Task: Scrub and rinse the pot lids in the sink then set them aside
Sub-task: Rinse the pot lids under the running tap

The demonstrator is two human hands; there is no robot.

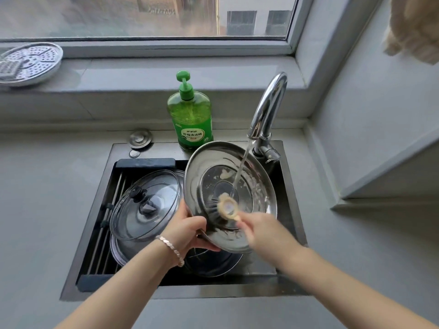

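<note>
1. Sink (pixel 288 210): dark basin set into the grey desk (pixel 47 210). It holds all the work in hand. A rack of metal rods (pixel 104 224) runs along its left side.
2. Steel lid (pixel 213 160): held tilted over the right half of the sink, hollow side toward the camera, under the water stream (pixel 242 167) from the tap (pixel 268 108). Pale streaks of residue or suds show on the inner face, so I judge the scrub to be mid-way, the rinse not finished.
3. Glass lid (pixel 145 205): rests on the left of the sink, knob up, leaning on other ware beneath. Another round steel piece (pixel 211 262) lies under the held lid; lid or pot, cannot tell. Both appear to wait their turn.
4. Set aside so far: only a perforated steel plate (pixel 28 64) on the far-left windowsill; whether it belongs to the task is unclear. Judgement: early to middle of the job, at least one more lid left.
5. Soap bottle (pixel 190 112): green, upright, at the far rim of the sink, just behind the steel lid.
6. Left hand (pixel 190 229): forearm reaching in from near left, fingers curled around the lid's near-left rim, thumb on the inner side, clamping it.
7. Right hand (pixel 263 231): blurred, closed around the handle of a brush (pixel 225 207); bristles pressed against the lid's inner centre.
</note>
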